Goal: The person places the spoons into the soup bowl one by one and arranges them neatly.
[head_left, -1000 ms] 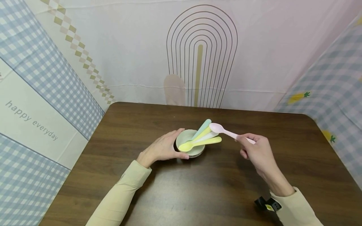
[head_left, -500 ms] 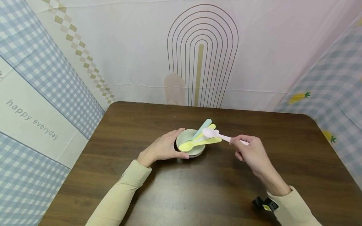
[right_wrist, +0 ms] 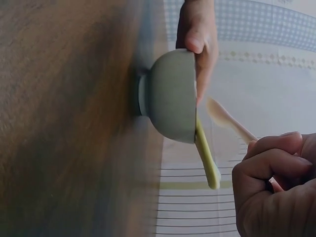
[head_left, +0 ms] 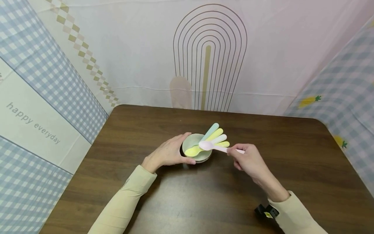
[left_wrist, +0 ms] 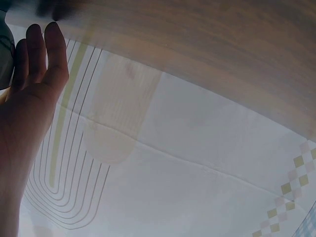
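Observation:
A small pale green-grey bowl (head_left: 190,140) stands upright on the brown table. My left hand (head_left: 168,152) holds its left side, thumb at the front and fingers behind; the left wrist view shows only the bowl's edge beside those fingers. Several spoons lean in the bowl with handles out to the right: a blue-green spoon (head_left: 211,130), a yellow spoon (head_left: 216,134), a white spoon (head_left: 220,139) and another yellow spoon (head_left: 193,151). My right hand (head_left: 248,159) pinches a pink spoon (head_left: 206,145) by its handle. In the right wrist view its bowl end is above the rim, apart from it.
The wooden table (head_left: 187,201) has rounded far corners. Behind it hangs a light cloth (head_left: 140,55) with an arch pattern, and blue checked cloth (head_left: 26,42) flanks the left. A black wrist device (head_left: 266,211) sits at my right sleeve.
My right hand has moved left and slightly down with the pink spoon, bringing its bowl end over the bowl's right part. My left hand and the bowl have stayed put.

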`<state>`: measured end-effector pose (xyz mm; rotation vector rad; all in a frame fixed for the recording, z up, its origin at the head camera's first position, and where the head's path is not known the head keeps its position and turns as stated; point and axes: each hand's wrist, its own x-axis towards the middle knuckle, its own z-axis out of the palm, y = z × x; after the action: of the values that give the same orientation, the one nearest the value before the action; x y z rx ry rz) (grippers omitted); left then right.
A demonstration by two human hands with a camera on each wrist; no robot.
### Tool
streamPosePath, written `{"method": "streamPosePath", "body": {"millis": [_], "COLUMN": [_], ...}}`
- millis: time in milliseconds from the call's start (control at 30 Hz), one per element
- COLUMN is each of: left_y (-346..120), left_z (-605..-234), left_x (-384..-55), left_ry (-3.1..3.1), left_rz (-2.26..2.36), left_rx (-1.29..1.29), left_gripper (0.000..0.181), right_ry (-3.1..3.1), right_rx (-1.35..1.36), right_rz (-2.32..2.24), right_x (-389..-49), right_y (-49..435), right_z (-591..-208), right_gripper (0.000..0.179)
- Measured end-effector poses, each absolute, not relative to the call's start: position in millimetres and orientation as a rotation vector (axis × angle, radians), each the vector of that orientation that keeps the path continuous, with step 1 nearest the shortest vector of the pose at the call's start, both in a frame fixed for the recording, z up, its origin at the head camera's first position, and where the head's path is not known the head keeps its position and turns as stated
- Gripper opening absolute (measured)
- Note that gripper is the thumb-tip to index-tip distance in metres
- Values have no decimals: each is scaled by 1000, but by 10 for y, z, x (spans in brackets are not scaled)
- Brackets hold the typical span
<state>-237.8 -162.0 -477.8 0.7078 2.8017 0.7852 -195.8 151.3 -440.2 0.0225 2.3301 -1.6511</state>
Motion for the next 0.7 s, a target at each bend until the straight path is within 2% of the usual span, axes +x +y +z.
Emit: {"method": "streamPosePath", "body": {"millis": [700], "left_y": [-1613], "left_z": [-4775], "left_x": [-2381], "left_ry": [2804], "left_rz": [769], "left_rx": [709], "left_gripper": [116], "right_ry": [2309], "right_rx": [-12], "right_rz": [-1590], "right_x": [-1957], "right_y": [1315], "right_z": [-4477], "right_gripper": [27]}}
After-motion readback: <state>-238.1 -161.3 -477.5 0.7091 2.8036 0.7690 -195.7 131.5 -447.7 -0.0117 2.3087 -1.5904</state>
